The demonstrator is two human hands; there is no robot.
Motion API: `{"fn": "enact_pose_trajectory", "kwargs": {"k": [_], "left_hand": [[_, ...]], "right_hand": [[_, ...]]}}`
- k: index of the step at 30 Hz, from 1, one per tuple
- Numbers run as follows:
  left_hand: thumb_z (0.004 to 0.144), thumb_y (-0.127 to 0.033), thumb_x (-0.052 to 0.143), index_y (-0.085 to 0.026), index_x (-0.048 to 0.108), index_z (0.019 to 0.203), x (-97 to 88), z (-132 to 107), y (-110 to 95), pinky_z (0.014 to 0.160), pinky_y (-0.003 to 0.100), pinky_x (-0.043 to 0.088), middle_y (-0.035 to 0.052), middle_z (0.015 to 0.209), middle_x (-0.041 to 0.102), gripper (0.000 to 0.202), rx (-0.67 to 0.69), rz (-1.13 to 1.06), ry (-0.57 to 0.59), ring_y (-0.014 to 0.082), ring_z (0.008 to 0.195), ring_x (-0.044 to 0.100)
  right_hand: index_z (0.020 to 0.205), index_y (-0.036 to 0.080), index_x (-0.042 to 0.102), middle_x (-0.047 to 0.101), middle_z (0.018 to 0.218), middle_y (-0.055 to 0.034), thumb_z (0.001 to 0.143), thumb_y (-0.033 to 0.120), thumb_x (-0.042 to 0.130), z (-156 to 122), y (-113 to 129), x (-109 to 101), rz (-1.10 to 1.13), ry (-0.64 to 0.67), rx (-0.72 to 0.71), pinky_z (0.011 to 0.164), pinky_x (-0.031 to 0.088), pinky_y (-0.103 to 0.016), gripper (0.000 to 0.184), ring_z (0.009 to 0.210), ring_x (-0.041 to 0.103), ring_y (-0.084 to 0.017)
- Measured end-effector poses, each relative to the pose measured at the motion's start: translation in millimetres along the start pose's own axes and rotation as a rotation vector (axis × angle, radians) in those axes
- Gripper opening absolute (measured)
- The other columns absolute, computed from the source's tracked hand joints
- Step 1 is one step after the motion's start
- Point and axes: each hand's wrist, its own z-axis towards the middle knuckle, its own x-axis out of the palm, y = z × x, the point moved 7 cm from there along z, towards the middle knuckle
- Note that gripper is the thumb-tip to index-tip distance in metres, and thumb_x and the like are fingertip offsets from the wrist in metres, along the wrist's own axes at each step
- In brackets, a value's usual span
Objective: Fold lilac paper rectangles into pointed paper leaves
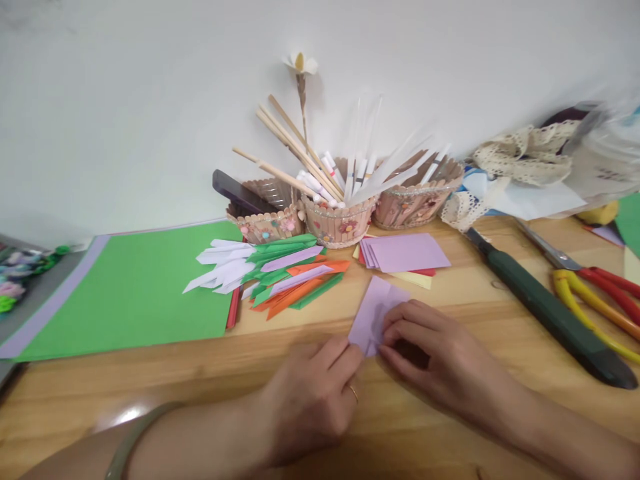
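A small purple piece of paper (369, 310), with a fold or crease along its right part, is held at the table between my hands. My left hand (320, 383), with a ring on one finger, is closed on its lower left corner. My right hand (435, 340) pinches its right edge between thumb and fingers. Just beyond lies a stack of purple paper pieces (410, 252), with red and yellow ones under it. To the left is a pile of folded paper strips (295, 277) in white, green, purple and orange.
Green sheets (135, 293) lie at the left. Decorated baskets (340, 223) with sticks and markers stand against the wall. At the right are a long dark green-handled tool (545, 307), scissors (575, 267) and lace ribbon (525, 153).
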Motion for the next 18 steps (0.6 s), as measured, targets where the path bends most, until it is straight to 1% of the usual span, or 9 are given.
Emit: {"fn": "enact_pose_trajectory", "kwargs": {"k": [4, 8, 10, 12, 14, 18], "left_hand": [[0.091, -0.004, 0.037, -0.012, 0.063, 0.076, 0.5, 0.4, 0.6, 0.060, 0.031, 0.055, 0.0097, 0.084, 0.063, 0.031, -0.008, -0.012, -0.005, 0.0194, 0.076, 0.062], [0.094, -0.006, 0.034, -0.010, 0.063, 0.081, -5.0, 3.5, 2.4, 0.063, 0.032, 0.056, 0.0094, 0.081, 0.063, 0.032, -0.006, 0.001, -0.015, 0.0192, 0.074, 0.062], [0.095, -0.008, 0.030, -0.008, 0.063, 0.088, -5.6, 4.4, 3.1, 0.064, 0.032, 0.056, 0.0094, 0.080, 0.063, 0.033, -0.004, 0.006, -0.009, 0.0188, 0.073, 0.061], [0.096, -0.009, 0.028, -0.006, 0.061, 0.100, -2.8, 3.9, 4.0, 0.063, 0.031, 0.055, 0.0090, 0.081, 0.062, 0.033, -0.015, 0.010, 0.007, 0.0184, 0.074, 0.059], [0.096, -0.011, 0.032, -0.008, 0.057, 0.107, 3.5, 2.3, 5.8, 0.062, 0.030, 0.054, 0.0071, 0.082, 0.061, 0.028, -0.046, 0.002, 0.041, 0.0186, 0.074, 0.058], [0.096, -0.017, 0.042, -0.014, 0.057, 0.097, 16.2, -0.9, 10.7, 0.063, 0.030, 0.052, 0.0030, 0.083, 0.057, 0.015, -0.135, -0.046, 0.126, 0.0188, 0.077, 0.056]], "right_hand": [[0.073, 0.018, 0.061, 0.061, 0.076, -0.0060, 0.082, 0.011, 0.051, 0.1, -3.1, 1.7, 0.003, -0.001, 0.024, 0.063, 0.049, -0.028, 0.015, 0.072, 0.057, -0.017], [0.072, 0.017, 0.060, 0.060, 0.075, -0.0059, 0.081, 0.010, 0.050, 0.4, -5.5, 3.5, 0.014, 0.018, 0.051, 0.062, 0.048, -0.029, 0.016, 0.071, 0.056, -0.017], [0.072, 0.017, 0.060, 0.059, 0.075, -0.0059, 0.081, 0.010, 0.050, 0.4, -6.2, 4.0, 0.020, 0.034, 0.066, 0.062, 0.047, -0.029, 0.016, 0.070, 0.056, -0.017], [0.071, 0.017, 0.059, 0.059, 0.076, -0.0059, 0.081, 0.010, 0.050, 0.5, -6.5, 3.9, 0.028, 0.045, 0.074, 0.062, 0.047, -0.030, 0.015, 0.070, 0.055, -0.017], [0.072, 0.017, 0.058, 0.059, 0.076, -0.0057, 0.080, 0.010, 0.051, 0.7, -6.8, 4.3, 0.031, 0.060, 0.085, 0.063, 0.047, -0.030, 0.014, 0.071, 0.055, -0.018], [0.075, 0.018, 0.057, 0.058, 0.076, -0.0049, 0.080, 0.010, 0.052, 0.4, -7.1, 5.4, -0.002, 0.094, 0.108, 0.062, 0.046, -0.029, 0.010, 0.071, 0.055, -0.018]]}}
